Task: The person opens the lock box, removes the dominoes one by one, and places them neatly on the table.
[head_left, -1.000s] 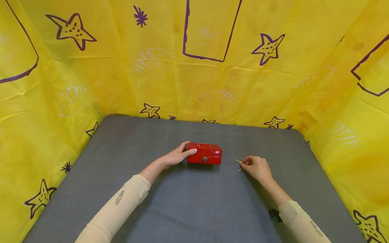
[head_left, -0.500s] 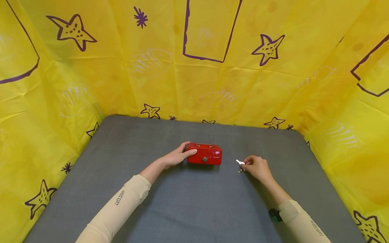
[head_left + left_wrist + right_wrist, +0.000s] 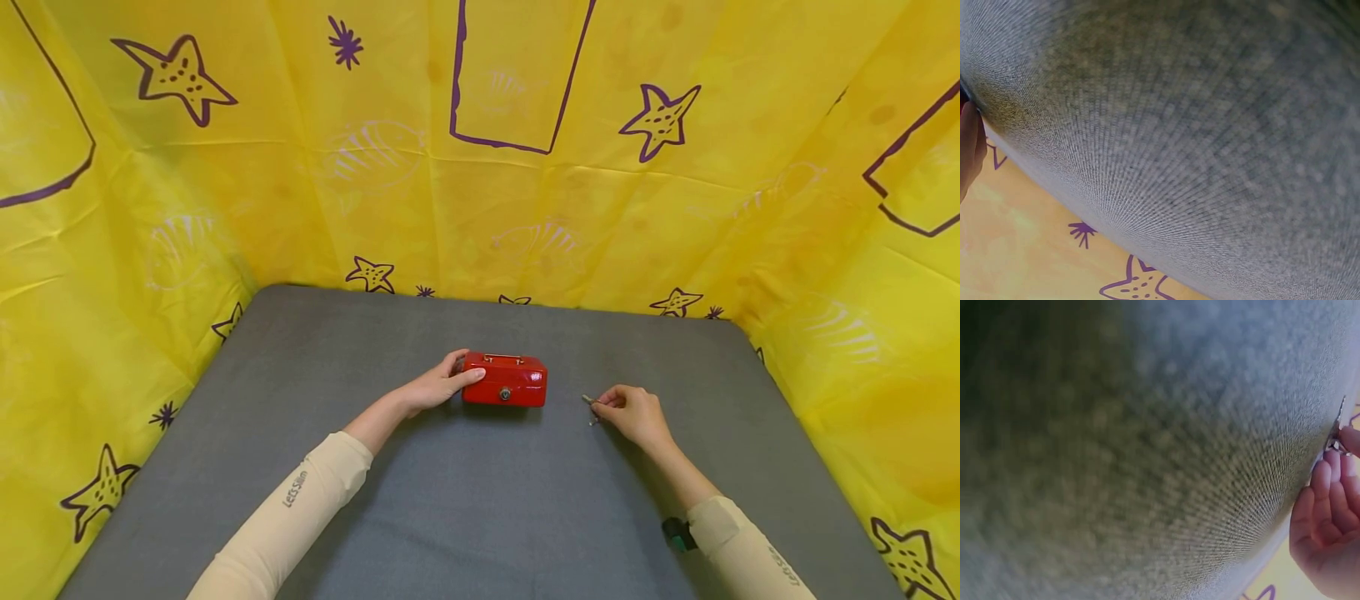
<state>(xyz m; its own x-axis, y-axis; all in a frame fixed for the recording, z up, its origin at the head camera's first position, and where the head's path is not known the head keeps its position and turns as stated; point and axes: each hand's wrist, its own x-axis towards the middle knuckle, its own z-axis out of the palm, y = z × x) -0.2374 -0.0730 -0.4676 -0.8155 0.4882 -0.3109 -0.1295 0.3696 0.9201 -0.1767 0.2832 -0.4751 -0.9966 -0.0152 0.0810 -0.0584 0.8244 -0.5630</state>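
Observation:
A small red metal box (image 3: 525,385) with a lid handle and a round front lock (image 3: 505,394) sits on the grey cloth. The left hand (image 3: 438,386) grips its left end, thumb over the front and fingers behind. In the left wrist view only some of that hand's fingers (image 3: 969,147) show at the left edge. To the right of the box, the right hand (image 3: 633,414) pinches a small key (image 3: 588,400), its tip towards the box, with another small piece hanging below. The right wrist view has the key (image 3: 1340,412) between thumb and fingers of the right hand (image 3: 1329,519).
Grey cloth (image 3: 480,517) covers the table around both hands. A yellow curtain (image 3: 375,208) with purple starfish drawings stands along the back and both sides. A dark band (image 3: 678,533) is at the right forearm.
The key in the right hand has tilted slightly, and its shine has come and gone. The left hand and the box have stayed in place.

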